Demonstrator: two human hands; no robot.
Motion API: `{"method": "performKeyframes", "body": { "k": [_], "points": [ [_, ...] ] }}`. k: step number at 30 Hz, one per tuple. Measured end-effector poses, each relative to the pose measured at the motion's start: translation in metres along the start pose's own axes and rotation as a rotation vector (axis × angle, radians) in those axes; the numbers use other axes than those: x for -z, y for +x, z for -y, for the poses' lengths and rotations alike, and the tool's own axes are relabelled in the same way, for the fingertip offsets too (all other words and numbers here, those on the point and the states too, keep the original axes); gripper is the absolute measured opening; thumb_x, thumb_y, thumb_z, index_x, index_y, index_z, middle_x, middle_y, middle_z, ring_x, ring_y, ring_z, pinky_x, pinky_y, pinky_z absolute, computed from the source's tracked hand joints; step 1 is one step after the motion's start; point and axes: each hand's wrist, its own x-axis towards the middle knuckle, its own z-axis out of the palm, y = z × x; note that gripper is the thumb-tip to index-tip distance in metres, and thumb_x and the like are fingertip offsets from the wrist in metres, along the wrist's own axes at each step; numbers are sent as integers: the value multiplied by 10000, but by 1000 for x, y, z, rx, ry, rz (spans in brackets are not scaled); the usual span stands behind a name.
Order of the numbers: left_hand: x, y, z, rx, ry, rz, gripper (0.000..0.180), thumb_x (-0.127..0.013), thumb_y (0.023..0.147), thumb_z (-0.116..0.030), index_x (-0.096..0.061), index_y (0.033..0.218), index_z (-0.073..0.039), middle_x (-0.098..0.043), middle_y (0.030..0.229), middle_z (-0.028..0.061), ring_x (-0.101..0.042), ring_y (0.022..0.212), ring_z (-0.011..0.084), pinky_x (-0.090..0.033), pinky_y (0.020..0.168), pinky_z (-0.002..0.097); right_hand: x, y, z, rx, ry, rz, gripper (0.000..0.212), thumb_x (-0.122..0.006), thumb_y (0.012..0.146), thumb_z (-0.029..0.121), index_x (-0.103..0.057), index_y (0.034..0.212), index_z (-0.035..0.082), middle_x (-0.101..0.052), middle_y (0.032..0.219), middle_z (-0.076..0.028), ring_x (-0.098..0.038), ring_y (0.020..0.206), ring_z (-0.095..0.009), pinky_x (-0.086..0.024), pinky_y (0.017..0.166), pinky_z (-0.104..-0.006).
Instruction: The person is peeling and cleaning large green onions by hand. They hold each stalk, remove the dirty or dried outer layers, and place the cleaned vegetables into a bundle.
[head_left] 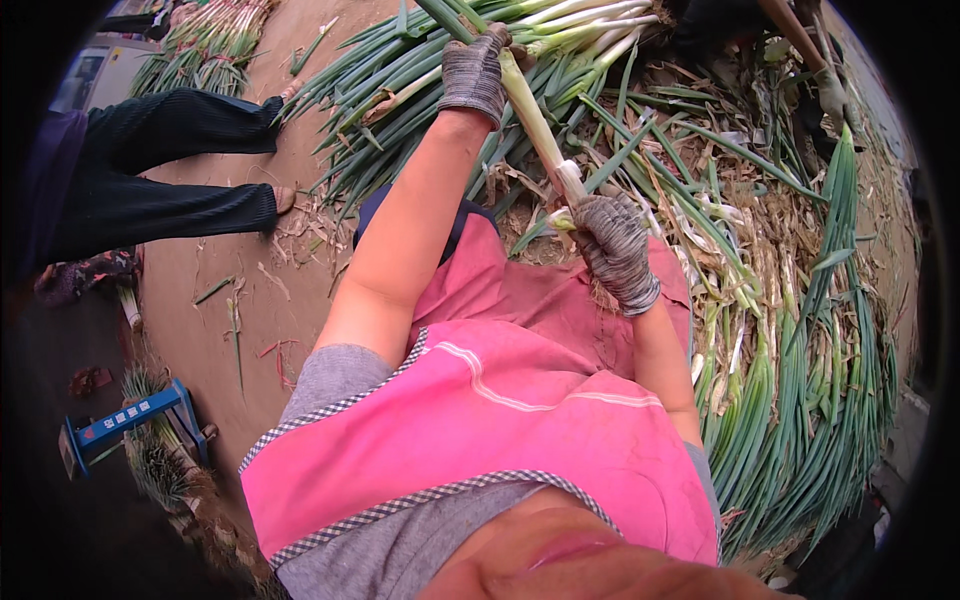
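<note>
Slanting across in front of me is a large green onion (532,118), its green leaves at the top and its pale end lower right. My left hand (473,78), in a grey striped knit glove, is closed around its upper part. Lower down, my right hand (612,245), gloved the same way, grips the pale end, and roots (604,296) show below the fist. A loose strip of pale skin stands off the stalk beside the right hand. Behind my left hand lies a pile of green onions (400,85), white ends to the right.
More green onions (790,430) lie heaped at my right among dry peelings (770,225). At upper right another person's gloved hand (832,98) holds a green onion. Someone in dark trousers (160,215) stands at left. A blue metal frame (130,415) sits lower left, near onion bundles (160,470).
</note>
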Motion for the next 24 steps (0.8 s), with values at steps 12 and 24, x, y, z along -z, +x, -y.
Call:
{"method": "performKeyframes", "body": {
  "k": [12,24],
  "points": [
    [22,19,-19,70,-343,-121,138,-536,786,-18,-421,862,-17,-501,696,108,-518,581,215,-491,532,378,11,-10,0,-275,-249,-28,420,-640,728,201,-526,1088,17,-571,979,-169,-572,846,-305,-453,737,-379],
    [11,-30,-12,281,-3,103,297,-663,770,-202,-467,916,-33,-552,756,94,-542,568,166,-511,545,320,-7,15,26,-1043,1059,160,381,-568,830,204,-486,1149,14,-564,758,-70,-484,515,-111,-407,467,-206]
  ]
}}
